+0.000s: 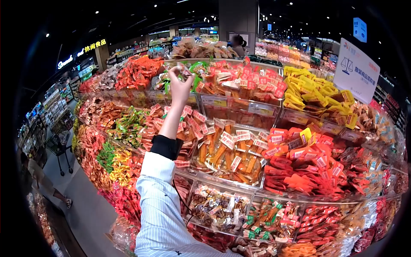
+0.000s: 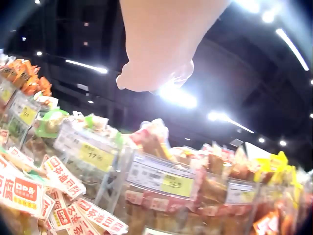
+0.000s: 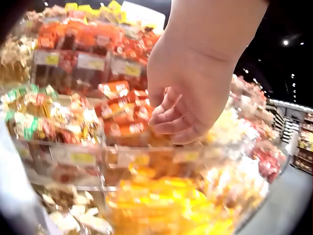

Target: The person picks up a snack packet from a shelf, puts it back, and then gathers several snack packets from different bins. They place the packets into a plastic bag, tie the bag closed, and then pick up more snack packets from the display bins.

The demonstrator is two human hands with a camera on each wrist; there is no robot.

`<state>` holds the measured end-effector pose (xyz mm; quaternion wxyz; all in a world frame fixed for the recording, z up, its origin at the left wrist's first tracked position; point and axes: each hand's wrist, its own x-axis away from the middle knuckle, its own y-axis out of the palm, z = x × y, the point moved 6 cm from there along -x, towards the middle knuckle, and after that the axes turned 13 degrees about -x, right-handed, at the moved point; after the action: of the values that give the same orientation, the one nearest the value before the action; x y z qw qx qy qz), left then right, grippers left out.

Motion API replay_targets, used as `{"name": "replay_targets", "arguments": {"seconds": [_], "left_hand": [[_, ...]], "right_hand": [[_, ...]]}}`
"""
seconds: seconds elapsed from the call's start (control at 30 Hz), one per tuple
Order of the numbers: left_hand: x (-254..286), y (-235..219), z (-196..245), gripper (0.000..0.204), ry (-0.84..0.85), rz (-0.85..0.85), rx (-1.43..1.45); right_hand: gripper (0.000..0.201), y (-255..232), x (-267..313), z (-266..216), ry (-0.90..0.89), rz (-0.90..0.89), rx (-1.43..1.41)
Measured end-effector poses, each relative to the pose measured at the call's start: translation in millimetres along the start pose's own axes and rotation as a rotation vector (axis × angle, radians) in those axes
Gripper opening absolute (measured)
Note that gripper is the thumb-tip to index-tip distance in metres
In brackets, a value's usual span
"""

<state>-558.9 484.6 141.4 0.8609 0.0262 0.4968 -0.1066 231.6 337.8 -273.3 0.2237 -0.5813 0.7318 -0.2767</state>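
Observation:
In the head view my left hand (image 1: 181,88) is raised over the upper tier of snack bins, pinching a small clear-wrapped snack packet (image 1: 185,71) between thumb and fingers. Behind it lie green-wrapped packets (image 1: 198,67) and a heap of red-and-white packets (image 1: 244,81). The left wrist view shows the same hand (image 2: 159,46) from below, above the price tags; its fingers are mostly hidden there. My right hand (image 3: 183,105) hangs down in the right wrist view, fingers loosely curled with nothing in them, in front of orange-red packets (image 3: 122,110) and yellow ones (image 3: 166,205).
Tiered clear bins of wrapped snacks curve around me, with a price tag (image 1: 261,110) on the bin front. Yellow packets (image 1: 310,90) and a white sign (image 1: 357,70) stand at the right. A shopping cart (image 1: 59,147) and a person's leg (image 1: 53,190) are in the left aisle.

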Motion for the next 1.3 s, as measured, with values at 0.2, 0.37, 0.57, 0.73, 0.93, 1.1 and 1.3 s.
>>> {"name": "replay_targets", "arguments": {"seconds": [0.2, 0.37, 0.57, 0.73, 0.93, 1.1, 1.3], "left_hand": [[104, -18, 146, 0.054, 0.448, -0.41, -0.125], [222, -28, 219, 0.053, 0.568, -0.847, -0.111], [327, -50, 245, 0.06, 0.367, -1.039, -0.018], [378, -68, 248, 0.054, 0.001, -1.284, 0.239], [421, -69, 245, 0.014, -0.352, -1.298, 0.54], [430, -68, 246, 0.011, -0.437, -1.403, 0.523], [428, -70, 258, 0.014, -0.548, -1.444, 0.469]], "right_hand": [[0.008, 48, -59, -253, -0.376, -0.276, -0.577], [0.022, 93, -27, -368, -0.636, -0.566, -0.852], [0.015, 120, 18, -374, -0.522, -0.738, -1.007], [0.013, 100, 16, -318, -0.383, -0.771, -1.075], [0.013, 60, 26, -296, -0.374, -0.671, -1.036], [0.015, 54, 25, -285, -0.329, -0.689, -1.138], [0.017, 56, 23, -282, -0.317, -0.716, -1.209]]}}
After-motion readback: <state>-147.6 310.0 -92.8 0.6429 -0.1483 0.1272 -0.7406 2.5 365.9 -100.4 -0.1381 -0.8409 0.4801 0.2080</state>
